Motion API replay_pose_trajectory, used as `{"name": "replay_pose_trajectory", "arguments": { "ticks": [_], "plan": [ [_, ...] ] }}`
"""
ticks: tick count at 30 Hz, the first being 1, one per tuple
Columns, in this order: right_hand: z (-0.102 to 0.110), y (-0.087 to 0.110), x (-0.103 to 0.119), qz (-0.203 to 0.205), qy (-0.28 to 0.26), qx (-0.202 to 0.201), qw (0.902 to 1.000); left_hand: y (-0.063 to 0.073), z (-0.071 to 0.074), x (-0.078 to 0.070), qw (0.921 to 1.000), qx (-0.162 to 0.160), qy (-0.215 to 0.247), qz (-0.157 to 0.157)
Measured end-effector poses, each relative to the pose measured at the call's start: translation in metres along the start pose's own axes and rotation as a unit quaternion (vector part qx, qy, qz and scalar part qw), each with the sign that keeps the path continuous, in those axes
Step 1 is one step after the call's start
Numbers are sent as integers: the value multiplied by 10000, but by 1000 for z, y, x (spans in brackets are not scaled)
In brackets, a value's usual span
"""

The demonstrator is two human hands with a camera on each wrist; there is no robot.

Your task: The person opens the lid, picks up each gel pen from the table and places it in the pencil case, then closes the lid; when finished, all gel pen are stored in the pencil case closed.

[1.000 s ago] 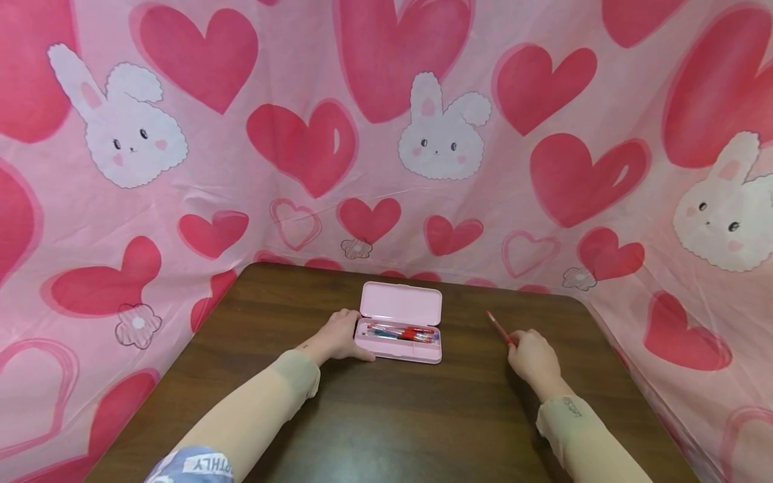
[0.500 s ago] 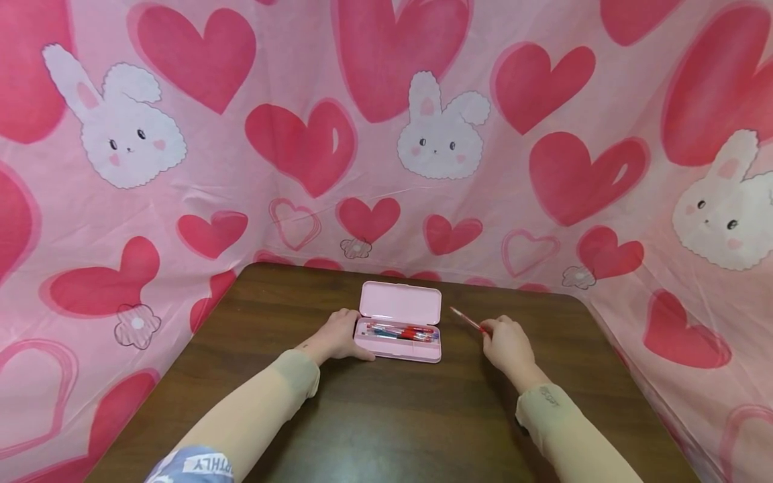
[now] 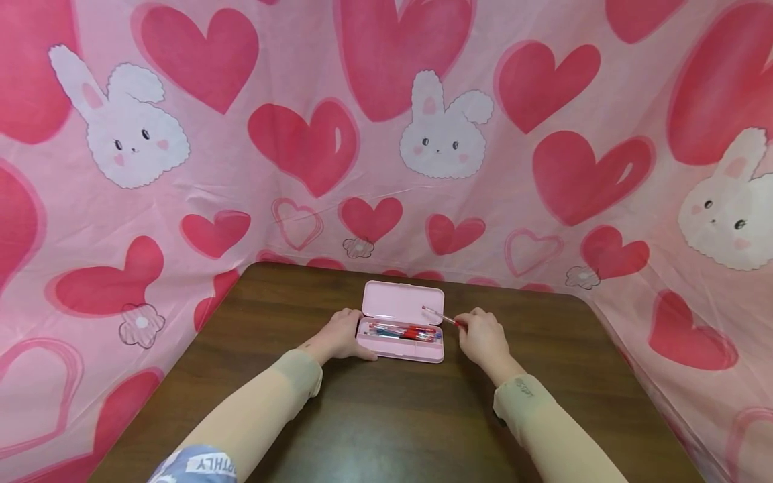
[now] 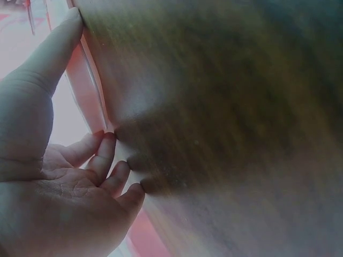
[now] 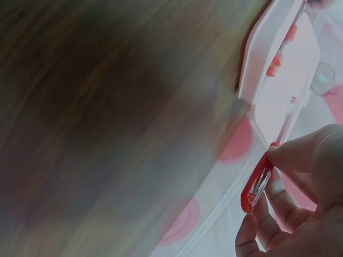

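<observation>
A pink pencil case lies on the brown table with its lid tipped back. Several pens, red and teal among them, lie in its long rear compartment. My left hand grips the case's left end, thumb at the front corner and fingers behind. In the left wrist view the thumb and fingertips reach the pink wall. My right hand, just right of the case, pinches a red-and-clear pen between thumb and fingers. The pen's thin end points left, overlapping the lid in the head view.
The dark wood table stretches out on both sides of the case and in front of it. Pink cloth printed with hearts and rabbits hangs right behind the table and along its sides.
My right hand has moved left with the pen, from the table's right side to beside the case. The left hand and the case have stayed in place.
</observation>
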State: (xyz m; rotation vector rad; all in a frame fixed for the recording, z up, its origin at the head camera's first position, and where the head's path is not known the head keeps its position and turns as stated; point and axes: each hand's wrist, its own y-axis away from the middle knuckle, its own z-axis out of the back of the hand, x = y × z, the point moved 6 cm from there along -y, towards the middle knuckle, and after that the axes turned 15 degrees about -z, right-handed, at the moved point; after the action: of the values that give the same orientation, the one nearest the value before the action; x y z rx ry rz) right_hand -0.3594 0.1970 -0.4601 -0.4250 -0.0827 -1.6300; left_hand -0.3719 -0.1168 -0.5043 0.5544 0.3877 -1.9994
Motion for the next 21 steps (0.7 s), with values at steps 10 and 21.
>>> {"name": "replay_pose_trajectory", "arguments": {
  "ticks": [10,21],
  "plan": [
    [-14,3,30,33,2,298,9996,-1,-2,2,10000,16,15,39],
    [-28,7,62,296,66,356,9989,-1,-1,1,10000,-11,1,1]
  ]
}}
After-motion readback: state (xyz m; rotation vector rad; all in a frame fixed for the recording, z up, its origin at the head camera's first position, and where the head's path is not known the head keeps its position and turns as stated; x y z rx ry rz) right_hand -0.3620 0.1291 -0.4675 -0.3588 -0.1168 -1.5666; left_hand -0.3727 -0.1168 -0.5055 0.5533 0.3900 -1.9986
